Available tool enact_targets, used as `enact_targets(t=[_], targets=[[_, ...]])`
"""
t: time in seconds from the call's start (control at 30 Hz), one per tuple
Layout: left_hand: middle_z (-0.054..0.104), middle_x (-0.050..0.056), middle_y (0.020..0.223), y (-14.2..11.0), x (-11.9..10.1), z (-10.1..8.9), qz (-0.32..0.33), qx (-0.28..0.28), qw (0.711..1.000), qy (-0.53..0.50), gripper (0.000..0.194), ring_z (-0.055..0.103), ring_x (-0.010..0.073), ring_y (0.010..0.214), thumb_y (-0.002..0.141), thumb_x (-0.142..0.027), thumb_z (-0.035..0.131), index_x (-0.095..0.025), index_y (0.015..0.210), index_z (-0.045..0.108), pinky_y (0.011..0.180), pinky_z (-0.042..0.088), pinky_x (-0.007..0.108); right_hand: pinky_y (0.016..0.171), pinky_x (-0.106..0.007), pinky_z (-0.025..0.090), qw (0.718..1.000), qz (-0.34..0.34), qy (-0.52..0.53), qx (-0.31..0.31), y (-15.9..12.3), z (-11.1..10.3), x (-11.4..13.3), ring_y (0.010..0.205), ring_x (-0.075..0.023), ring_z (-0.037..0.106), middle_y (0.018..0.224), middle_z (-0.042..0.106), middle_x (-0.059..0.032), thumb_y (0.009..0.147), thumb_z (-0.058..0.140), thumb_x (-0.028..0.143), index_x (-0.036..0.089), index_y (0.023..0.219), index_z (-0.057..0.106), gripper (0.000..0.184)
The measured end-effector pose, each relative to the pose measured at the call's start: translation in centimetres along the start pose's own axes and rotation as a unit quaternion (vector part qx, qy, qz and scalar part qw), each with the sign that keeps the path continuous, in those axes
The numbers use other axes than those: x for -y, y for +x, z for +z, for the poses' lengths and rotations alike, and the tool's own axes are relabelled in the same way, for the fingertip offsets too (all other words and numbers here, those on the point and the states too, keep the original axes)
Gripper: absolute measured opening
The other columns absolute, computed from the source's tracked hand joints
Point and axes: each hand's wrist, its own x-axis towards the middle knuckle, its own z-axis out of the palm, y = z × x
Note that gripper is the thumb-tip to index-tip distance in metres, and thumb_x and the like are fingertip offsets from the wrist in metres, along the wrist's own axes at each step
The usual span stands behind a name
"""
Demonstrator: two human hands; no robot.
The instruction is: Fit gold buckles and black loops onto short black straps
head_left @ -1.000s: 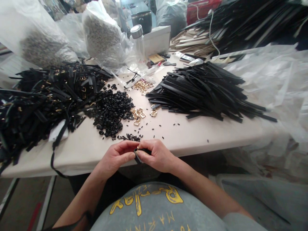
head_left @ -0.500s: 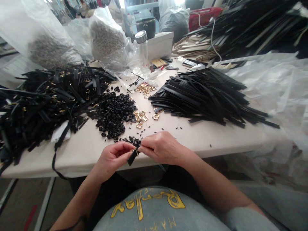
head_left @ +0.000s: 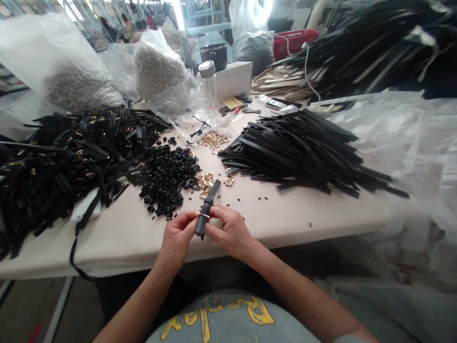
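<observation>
Both hands meet at the table's front edge on one black strap (head_left: 213,191), which points away from me and tilts to the right. A gold buckle (head_left: 203,215) crosses it, and a black keeper loop sits just beyond the buckle. My left hand (head_left: 179,233) pinches the strap from the left at the buckle. From the right, the fingers of my right hand (head_left: 230,231) close on it, the fingertips partly hidden behind the strap. Past the hands lie loose gold buckles (head_left: 206,181) and a heap of small black loops (head_left: 167,171).
Black strips (head_left: 285,152) lie piled on the right. Straps with gold buckles (head_left: 71,152) are heaped on the left. Behind stand clear bags of small pieces (head_left: 157,66), a glass bottle (head_left: 210,85) and a white box (head_left: 233,78). Plastic sheeting (head_left: 410,157) covers the right side.
The strap, seen earlier as a short end hanging down between my hands, now points up and away with buckle and loop showing. My right hand has moved lower. The camera view has shifted slightly.
</observation>
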Motion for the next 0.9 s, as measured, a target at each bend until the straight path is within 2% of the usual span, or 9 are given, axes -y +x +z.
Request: enact_targets(t=[0.07, 0.17, 0.27, 0.37, 0.47, 0.53, 0.6, 0.77, 0.9], targets=[[0.066, 0.0, 0.065, -0.4, 0.3, 0.6, 0.005, 0.003, 1.0, 0.003, 0.02, 0.055, 0.0098, 0.057, 0.073, -0.033, 0.08, -0.016, 0.08, 0.073, 0.057, 0.047, 0.019, 0.078, -0.029, 0.05, 0.991, 0.029, 0.129, -0.031, 0.0, 0.7, -0.4, 0.084, -0.0175, 0.064, 0.094, 0.071, -0.0046, 0.087, 0.068, 0.039, 0.019, 0.097, 0.074, 0.024], [0.064, -0.001, 0.062, -0.8, 0.4, 1.5, -0.002, -0.002, 1.0, 0.007, 0.022, 0.054, 0.0097, 0.056, 0.074, -0.037, 0.079, -0.016, 0.078, 0.073, 0.056, 0.046, 0.019, 0.062, -0.027, 0.05, 0.947, 0.106, 0.301, -0.029, 0.1, 1.4, -0.5, 0.064, -0.0134, 0.059, 0.081, 0.068, -0.0019, 0.082, 0.07, 0.049, 0.02, 0.099, 0.076, 0.034], [0.063, 0.0, 0.059, -1.0, 0.3, 2.3, -0.01, -0.006, 1.0, 0.019, 0.027, 0.054, 0.0101, 0.054, 0.073, -0.042, 0.079, -0.016, 0.076, 0.073, 0.054, 0.045, 0.02, 0.052, -0.024, 0.045, 0.913, 0.157, 0.376, -0.023, 0.1, 1.7, -0.4, 0.054, -0.0107, 0.052, 0.067, 0.063, -0.0003, 0.08, 0.071, 0.052, 0.019, 0.096, 0.078, 0.037], [0.065, 0.001, 0.06, -0.9, 0.0, 2.6, -0.012, 0.009, 0.999, 0.041, 0.029, 0.056, 0.0115, 0.054, 0.071, -0.044, 0.079, -0.016, 0.073, 0.073, 0.054, 0.047, 0.021, 0.048, -0.023, 0.042, 0.909, 0.169, 0.38, -0.033, 0.2, 1.6, -0.4, 0.051, -0.0101, 0.049, 0.062, 0.062, -0.0007, 0.079, 0.072, 0.05, 0.017, 0.09, 0.079, 0.035], [0.07, 0.005, 0.066, -0.4, -0.6, 2.1, -0.02, 0.067, 0.994, 0.09, 0.028, 0.061, 0.0144, 0.058, 0.074, -0.044, 0.076, -0.016, 0.077, 0.075, 0.055, 0.049, 0.023, 0.048, -0.024, 0.043, 0.922, 0.149, 0.355, -0.035, 0.6, 1.1, -0.7, 0.05, -0.0113, 0.052, 0.064, 0.066, -0.0017, 0.08, 0.071, 0.048, 0.018, 0.088, 0.079, 0.032], [0.073, 0.006, 0.072, 0.4, -1.2, 1.0, -0.009, 0.082, 0.987, 0.134, 0.027, 0.065, 0.0163, 0.062, 0.076, -0.043, 0.074, -0.016, 0.082, 0.076, 0.056, 0.05, 0.024, 0.059, -0.027, 0.05, 0.948, 0.112, 0.293, -0.06, 1.0, 0.7, -1.2, 0.062, -0.0152, 0.061, 0.072, 0.07, -0.0032, 0.081, 0.071, 0.043, 0.019, 0.085, 0.079, 0.026], [0.073, 0.005, 0.075, 1.6, -1.8, -0.9, 0.029, 0.049, 0.98, 0.19, 0.026, 0.066, 0.0173, 0.067, 0.077, -0.043, 0.073, -0.017, 0.084, 0.076, 0.059, 0.05, 0.025, 0.072, -0.03, 0.052, 0.967, 0.087, 0.221, -0.093, 1.4, 0.2, -1.7, 0.075, -0.0188, 0.066, 0.078, 0.074, -0.0045, 0.081, 0.072, 0.039, 0.019, 0.082, 0.079, 0.021], [0.071, 0.002, 0.077, 5.7, -3.5, -6.0, 0.153, -0.104, 0.913, 0.363, 0.024, 0.064, 0.0172, 0.07, 0.079, -0.043, 0.07, -0.02, 0.086, 0.073, 0.068, 0.049, 0.027, 0.059, -0.026, 0.05, 0.974, 0.101, 0.186, -0.083, 1.6, -0.3, -2.2, 0.063, -0.0176, 0.068, 0.073, 0.074, -0.0052, 0.083, 0.066, 0.039, 0.016, 0.083, 0.076, 0.024], [0.071, 0.003, 0.089, 8.4, -4.4, -6.1, 0.218, -0.067, 0.819, 0.527, 0.023, 0.063, 0.0183, 0.074, 0.082, -0.039, 0.065, -0.021, 0.092, 0.075, 0.074, 0.048, 0.03, 0.055, -0.022, 0.047, 0.986, 0.087, 0.126, -0.059, 1.5, -0.3, -1.9, 0.055, -0.0136, 0.065, 0.061, 0.069, -0.0012, 0.085, 0.063, 0.032, 0.017, 0.075, 0.073, 0.02]])
